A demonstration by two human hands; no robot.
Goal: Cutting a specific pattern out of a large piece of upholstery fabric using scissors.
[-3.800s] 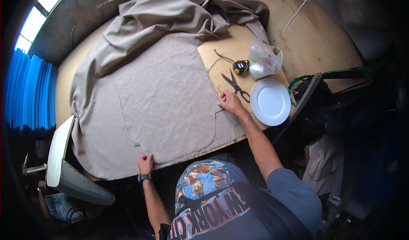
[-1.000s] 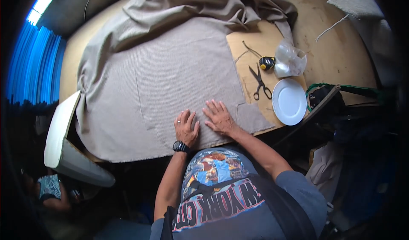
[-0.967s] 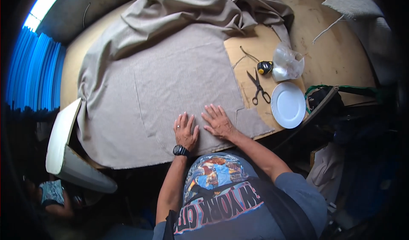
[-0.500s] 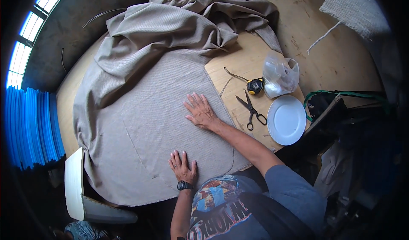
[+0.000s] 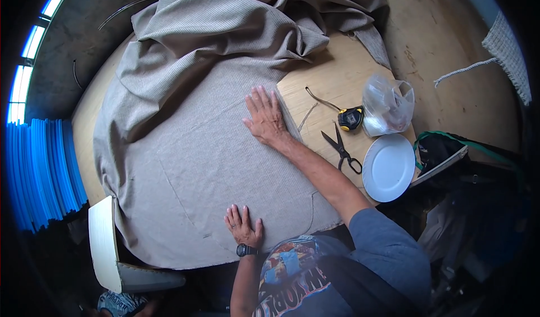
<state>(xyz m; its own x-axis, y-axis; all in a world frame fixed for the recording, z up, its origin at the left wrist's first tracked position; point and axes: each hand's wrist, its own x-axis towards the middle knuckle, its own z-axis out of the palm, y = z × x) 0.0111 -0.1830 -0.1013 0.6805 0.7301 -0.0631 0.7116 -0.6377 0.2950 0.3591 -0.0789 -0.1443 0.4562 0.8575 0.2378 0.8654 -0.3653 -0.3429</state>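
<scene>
Fabric (image 5: 185, 159) under two hands (image 5: 266, 120) (image 5: 245, 231); one plate (image 5: 388, 168), one tape measure (image 5: 350, 118).

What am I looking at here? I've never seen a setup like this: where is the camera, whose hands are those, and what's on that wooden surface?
There is no robot here, just someone's own bare left hand and right hand. The camera sits on that person's head and looks down; its fisheye lens makes straight edges bend near the rim.

Both hands rest flat on a greyish-beige cloth, the left near its front edge, the right farther in, near its right edge. Neither has anything in its grip. At the far side the cloth is heaped in folds.

Right of it, on the bare wooden surface, lie black scissors with blades apart, a black-and-yellow tape measure, a see-through plastic bag and a white plate.
</scene>
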